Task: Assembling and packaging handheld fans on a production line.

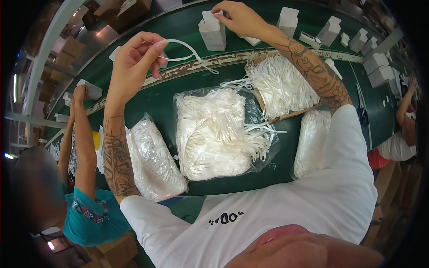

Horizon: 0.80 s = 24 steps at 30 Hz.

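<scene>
Your left hand (137, 61): one white looped strap (195, 54), pinched between thumb and fingers above the green tabletop (156, 100). Your right hand (241, 18): fingers at the raised flap of one white box (212, 36); grip cannot be told. Nearer you: white straps heaped on clear plastic (264, 166), beside a strap-filled carton (295, 114).

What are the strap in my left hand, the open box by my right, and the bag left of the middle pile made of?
Strap: smooth-looking white plastic or woven cord, hard to tell; it bends into a loop.
Open box: likely matte white paperboard; thin, flat flaps stand up.
Bag: probably clear plastic film, glossy, with wrinkles and highlights.
</scene>
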Tool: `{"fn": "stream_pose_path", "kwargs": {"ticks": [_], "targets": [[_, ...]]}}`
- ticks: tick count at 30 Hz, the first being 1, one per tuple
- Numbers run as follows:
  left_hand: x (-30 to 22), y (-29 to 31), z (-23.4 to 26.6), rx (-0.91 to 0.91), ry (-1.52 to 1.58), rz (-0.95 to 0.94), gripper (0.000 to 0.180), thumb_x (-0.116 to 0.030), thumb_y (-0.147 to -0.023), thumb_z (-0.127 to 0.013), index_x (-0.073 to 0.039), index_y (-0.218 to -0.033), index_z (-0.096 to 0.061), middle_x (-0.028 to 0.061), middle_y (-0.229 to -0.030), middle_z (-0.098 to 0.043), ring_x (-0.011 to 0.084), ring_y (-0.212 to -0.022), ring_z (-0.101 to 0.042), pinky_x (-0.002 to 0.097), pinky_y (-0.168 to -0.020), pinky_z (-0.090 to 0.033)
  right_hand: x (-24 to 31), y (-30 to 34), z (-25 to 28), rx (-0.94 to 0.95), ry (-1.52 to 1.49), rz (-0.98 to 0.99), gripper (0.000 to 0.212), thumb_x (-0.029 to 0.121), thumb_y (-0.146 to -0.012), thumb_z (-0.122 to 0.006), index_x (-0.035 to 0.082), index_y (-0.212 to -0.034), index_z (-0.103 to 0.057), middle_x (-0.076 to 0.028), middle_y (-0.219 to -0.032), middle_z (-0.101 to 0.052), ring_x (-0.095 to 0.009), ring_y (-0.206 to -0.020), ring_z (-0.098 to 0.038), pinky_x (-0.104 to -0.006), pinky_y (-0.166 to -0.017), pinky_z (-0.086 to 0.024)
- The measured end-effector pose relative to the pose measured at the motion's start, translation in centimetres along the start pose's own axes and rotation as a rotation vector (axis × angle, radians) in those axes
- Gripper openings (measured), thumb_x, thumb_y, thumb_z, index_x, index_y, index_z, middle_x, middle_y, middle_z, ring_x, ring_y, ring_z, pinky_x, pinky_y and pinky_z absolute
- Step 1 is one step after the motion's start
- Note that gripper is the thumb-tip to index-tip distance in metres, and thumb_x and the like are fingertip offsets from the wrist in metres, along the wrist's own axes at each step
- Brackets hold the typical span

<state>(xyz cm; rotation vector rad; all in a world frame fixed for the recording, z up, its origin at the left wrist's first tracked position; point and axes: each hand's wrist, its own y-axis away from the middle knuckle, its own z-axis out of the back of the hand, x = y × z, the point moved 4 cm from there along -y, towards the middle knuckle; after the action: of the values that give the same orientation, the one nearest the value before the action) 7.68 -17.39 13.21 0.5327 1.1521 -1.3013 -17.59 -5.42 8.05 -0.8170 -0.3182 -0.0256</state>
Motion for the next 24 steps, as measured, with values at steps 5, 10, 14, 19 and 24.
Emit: {"fn": "stream_pose_path", "kwargs": {"ticks": [5, 10, 14, 19, 24], "targets": [[0.6, 0.6, 8.0, -0.31, -0.341, -0.169, 0.018, -0.015, -0.101, -0.059, -0.001, -0.11, -0.065, 0.0013, -0.079, -0.065, 0.0025, -0.06, -0.052, 0.0171, -0.052, -0.04, 0.5, 0.8, 1.8, -0.082, -0.017, -0.159, 0.019, 0.016, -0.092, -0.062, -0.002, -0.098, -0.066, -0.018, -0.091, -0.067, -0.035, -0.082, -0.065, -0.0392, -0.071, -0.051], [2.5, -1.7, 13.8, -0.347, -0.797, -0.164, 0.015, -0.014, -0.098, -0.062, -0.004, -0.109, -0.065, 0.0049, -0.073, -0.065, 0.0086, -0.06, -0.057, 0.0236, -0.052, -0.044, -7.6, 5.7, -1.1, 0.359, 0.445, -0.322, 0.046, 0.042, -0.093, -0.064, 0.001, -0.114, -0.059, -0.026, -0.105, -0.068, -0.046, -0.094, -0.066, -0.0519, -0.078, -0.055], [7.5, -2.8, 14.5, -0.279, -0.849, -0.141, 0.014, -0.013, -0.096, -0.062, -0.002, -0.103, -0.064, 0.0117, -0.072, -0.065, 0.018, -0.061, -0.061, 0.0308, -0.059, -0.048, -7.8, 7.1, -4.4, 0.594, 0.403, -0.44, 0.057, 0.04, -0.089, -0.069, 0.004, -0.127, -0.046, -0.026, -0.108, -0.067, -0.044, -0.098, -0.067, -0.0481, -0.083, -0.056], [11.5, -3.1, 14.7, -0.209, -0.916, -0.066, 0.018, -0.016, -0.095, -0.064, -0.002, -0.108, -0.066, 0.0116, -0.08, -0.066, 0.0196, -0.072, -0.063, 0.0316, -0.067, -0.05, -8.3, 7.6, -6.8, 0.63, 0.323, -0.49, 0.058, 0.024, -0.089, -0.065, 0.004, -0.135, -0.037, -0.031, -0.11, -0.064, -0.045, -0.101, -0.066, -0.0506, -0.084, -0.055], [14.6, -3.7, 13.9, -0.417, -0.601, 0.048, 0.057, -0.033, -0.092, -0.07, -0.003, -0.137, -0.052, 0.0172, -0.121, -0.063, 0.0261, -0.104, -0.063, 0.0357, -0.085, -0.052, -9.7, 7.5, -5.8, 0.482, 0.243, -0.503, 0.046, 0.029, -0.094, -0.058, 0.006, -0.131, -0.045, -0.029, -0.119, -0.061, -0.043, -0.104, -0.064, -0.0499, -0.088, -0.052]]}}
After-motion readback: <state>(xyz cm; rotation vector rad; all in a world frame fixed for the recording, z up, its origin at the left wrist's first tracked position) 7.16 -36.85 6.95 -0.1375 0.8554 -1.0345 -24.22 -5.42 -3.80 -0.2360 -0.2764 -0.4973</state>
